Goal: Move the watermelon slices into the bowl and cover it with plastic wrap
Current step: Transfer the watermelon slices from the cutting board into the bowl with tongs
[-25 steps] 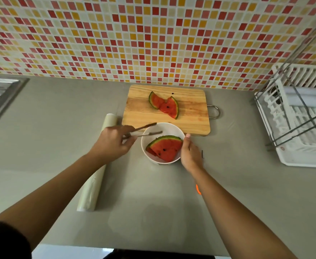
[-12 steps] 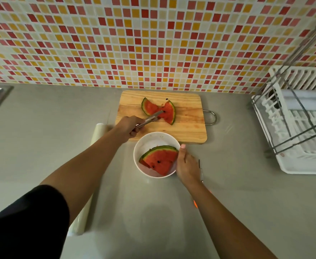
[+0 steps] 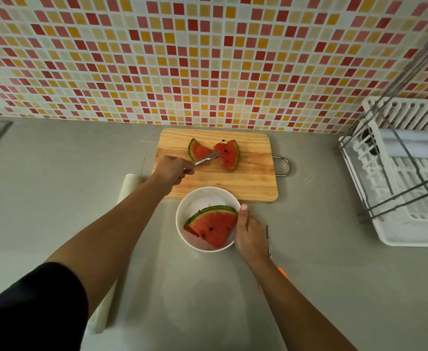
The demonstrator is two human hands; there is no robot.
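My left hand [image 3: 173,169] grips tongs [image 3: 206,158], tips on the left slice [image 3: 198,149] on the far cutting board [image 3: 248,178]. Right hand [image 3: 249,233] wraps the bowl [image 3: 195,201] rim; one slice [image 3: 214,225] inside. Plastic wrap roll [image 3: 129,184] left.

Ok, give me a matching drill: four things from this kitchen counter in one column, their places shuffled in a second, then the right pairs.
Things:
1. tongs
2. large watermelon slice
3. plastic wrap roll
4. knife

Places:
A. in the white bowl
B. on the counter, right of the right hand
C. held in the left hand, tips at the slices on the cutting board
D. on the counter, partly hidden under the left arm

Pairs: 1-C, 2-A, 3-D, 4-B
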